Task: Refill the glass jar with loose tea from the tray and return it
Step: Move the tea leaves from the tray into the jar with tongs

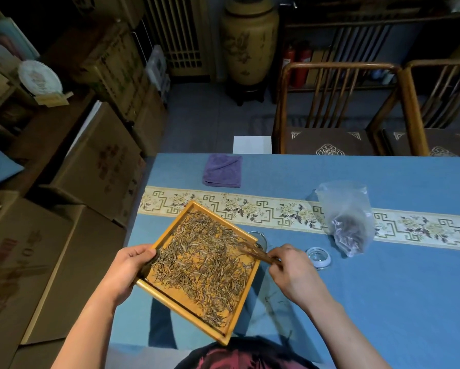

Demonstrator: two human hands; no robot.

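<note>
Nearest, a square wooden tray (170, 306) held tilted above the bench (383, 302), its right corner dipped toward a glass jar (260, 239) that shows only as a rim behind the tray edge. Left hand (127, 272) gripping the tray's left rim, thumb over the top, fingers (143, 253) curled round the edge. Right hand (292, 270) pinching a dark wooden scoop (255, 253), its tip among the loose tea (204, 265) by the lower corner. Tea looks dry, wiry and very light: likely to slide in clumps and scatter past a narrow mouth, so best coaxed in small sweeps. Tray stiff and light, safest held by the rims. Jar hard, slick and breakable; better taken round its body. Just beyond the right hand, a glass lid (318, 257) lying flat. Farther off, a plastic bag (348, 222) with dark contents, then a folded purple cloth (222, 170).
</note>
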